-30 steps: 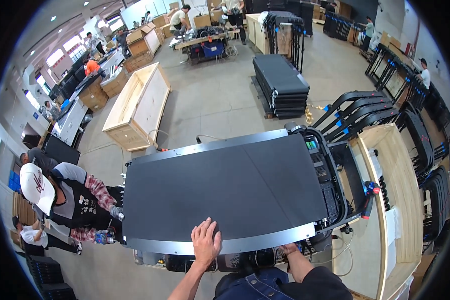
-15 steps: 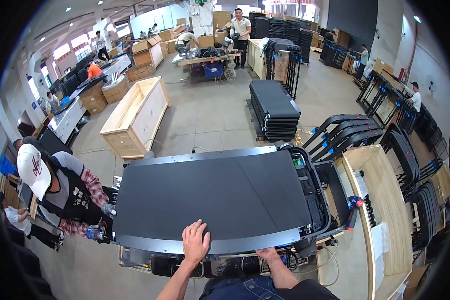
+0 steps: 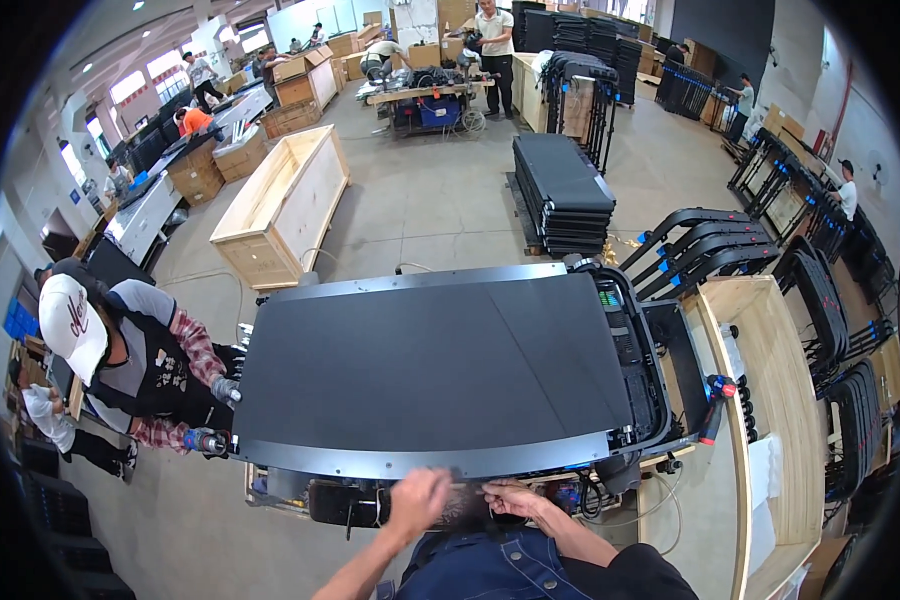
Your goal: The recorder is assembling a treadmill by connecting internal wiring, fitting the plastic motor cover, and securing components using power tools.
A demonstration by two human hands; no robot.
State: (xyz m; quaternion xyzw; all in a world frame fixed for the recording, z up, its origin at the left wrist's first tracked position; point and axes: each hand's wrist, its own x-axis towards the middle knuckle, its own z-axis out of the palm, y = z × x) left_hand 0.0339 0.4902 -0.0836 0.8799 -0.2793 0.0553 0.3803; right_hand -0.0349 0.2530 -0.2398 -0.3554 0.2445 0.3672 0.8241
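Observation:
A treadmill deck (image 3: 430,365) with a black belt and silver side rails lies across the bench in front of me. My left hand (image 3: 420,503) is just off its near rail, fingers curled and smeared by motion; whether it holds anything is hidden. Close beside it, below the rail, my right hand (image 3: 515,497) is closed in a pinch on something I cannot make out. The treadmill's console (image 3: 625,340) sits at the right end. At the left end a co-worker's gloved hand (image 3: 227,390) touches the deck, and the other holds a power drill (image 3: 205,441).
A red and black power tool (image 3: 714,408) hangs by the long wooden crate (image 3: 770,430) on the right. Another wooden crate (image 3: 285,205) stands beyond the deck, left of stacked black decks (image 3: 562,190). Black frames (image 3: 705,250) lean at right. A hose (image 3: 675,515) loops near the bench.
My left hand has lifted off the belt and come back toward me past the near rail. My right hand has moved from under the rail to in front of it, fingers now pinched.

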